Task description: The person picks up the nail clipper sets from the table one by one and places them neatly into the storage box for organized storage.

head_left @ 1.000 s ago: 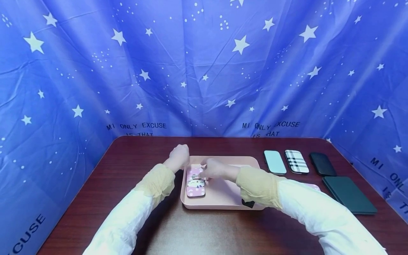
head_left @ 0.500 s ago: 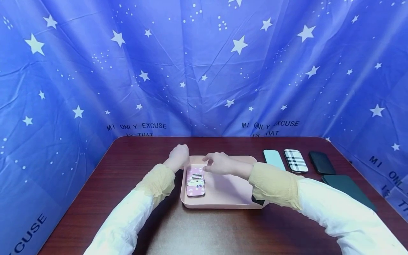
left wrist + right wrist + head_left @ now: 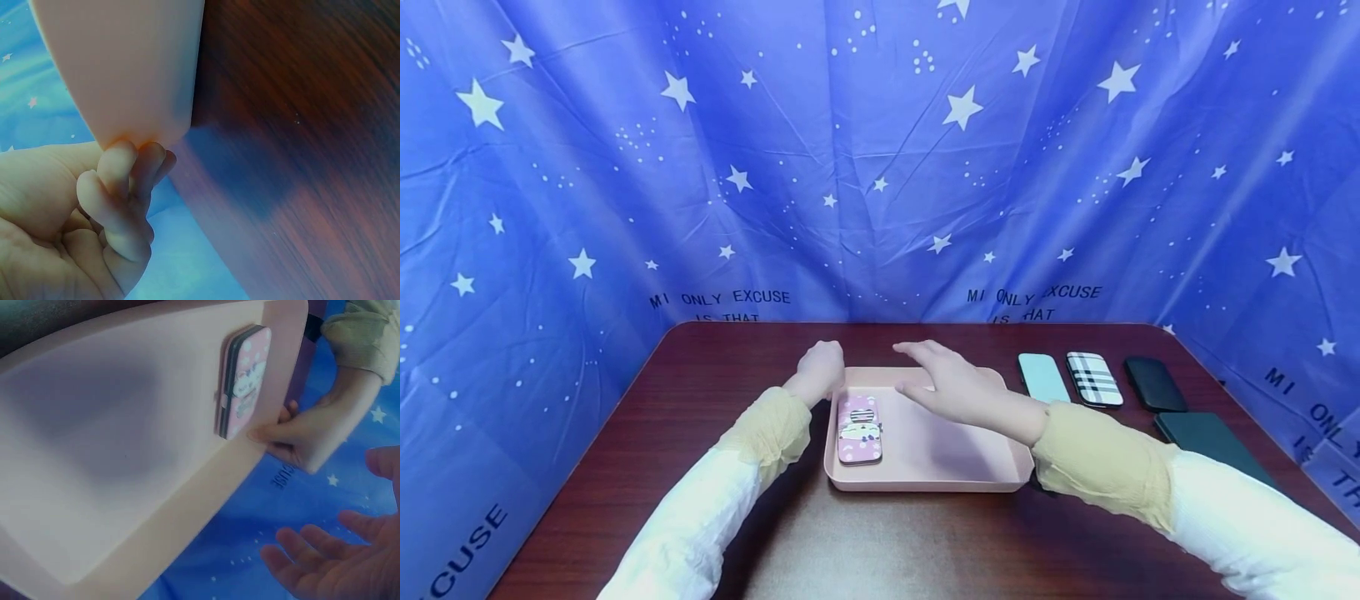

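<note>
My left hand (image 3: 820,369) grips the far left corner of a shallow pink tray (image 3: 928,486). The left wrist view shows its thumb and curled fingers (image 3: 116,165) pinching the tray wall (image 3: 131,69). Flat along the tray's left side lies a pink hard case (image 3: 859,442) with white spots and a cartoon cat; the right wrist view shows the dark seam and small clasp of this case (image 3: 247,381). Above the tray's far right part hovers my right hand (image 3: 955,387), fingers spread and holding nothing. It is apart from the case.
To the right of the tray lie a mint-green case (image 3: 1042,379), a plaid case (image 3: 1093,379) and a black case (image 3: 1155,383). A dark green flat rectangular item (image 3: 1213,446) lies nearer, partly behind my right sleeve. A starry blue curtain (image 3: 880,233) hangs behind the table.
My right hand has drawn away from the pink case, moving right and up, and its fingers have spread. The case stays at the tray's left side. My left hand keeps its grip.
</note>
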